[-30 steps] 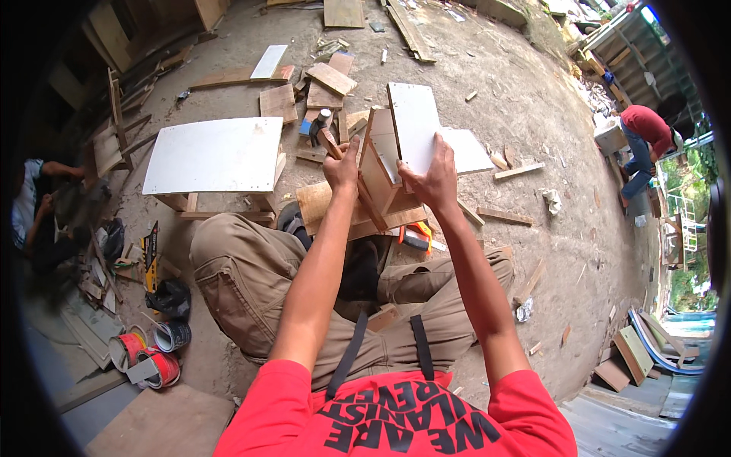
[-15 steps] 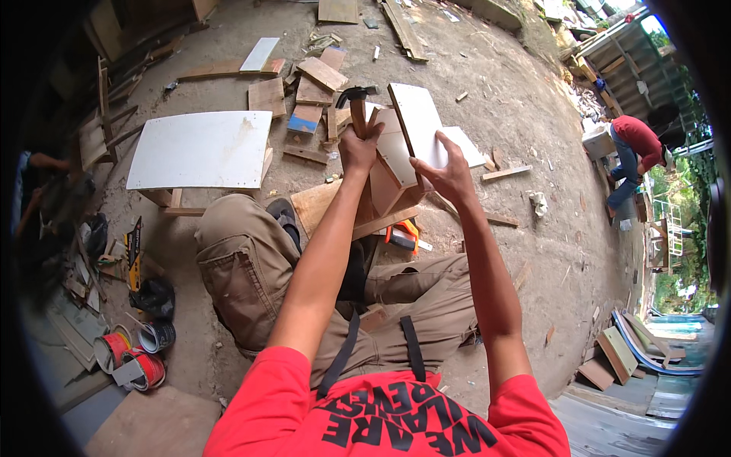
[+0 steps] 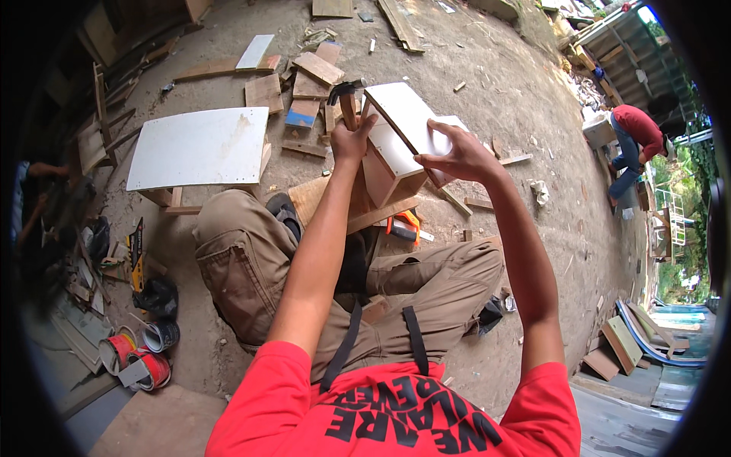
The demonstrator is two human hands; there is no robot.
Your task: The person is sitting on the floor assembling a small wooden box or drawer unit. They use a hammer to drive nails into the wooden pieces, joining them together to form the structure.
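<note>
- The white-faced, open-sided wooden box (image 3: 405, 113) is in front of the seated person's bent legs in brown trousers (image 3: 247, 266), tilted, with the 2 hands at it.
- The left hand (image 3: 352, 143) is at the box's left side, its fingers closed around the wooden handle of a black-headed claw hammer (image 3: 348, 107). The hammer head points up, away from the person; whether the thumb also presses the box I cannot tell.
- The right hand (image 3: 461, 152) is on the box's right side, thumb and fingers spread and clamped at the edge of its upper white panel.
- As far as shows, the box's panels meet at corners and form a shape; whether every joint is fixed, or some are only held, I cannot tell. At least 1 side looks open, so it seems part-built.
- Below the box lies a bare brown plywood board (image 3: 311, 199); just beside that is a handsaw with an orange-and-black handle (image 3: 403, 226).
- Left of the box stands a white-topped low wooden stand (image 3: 198, 148), apparently already assembled.
- Beyond the box, to its left, loose brown wood offcuts (image 3: 318, 68) lie unjoined on the dusty grey-brown floor (image 3: 495, 84).
</note>
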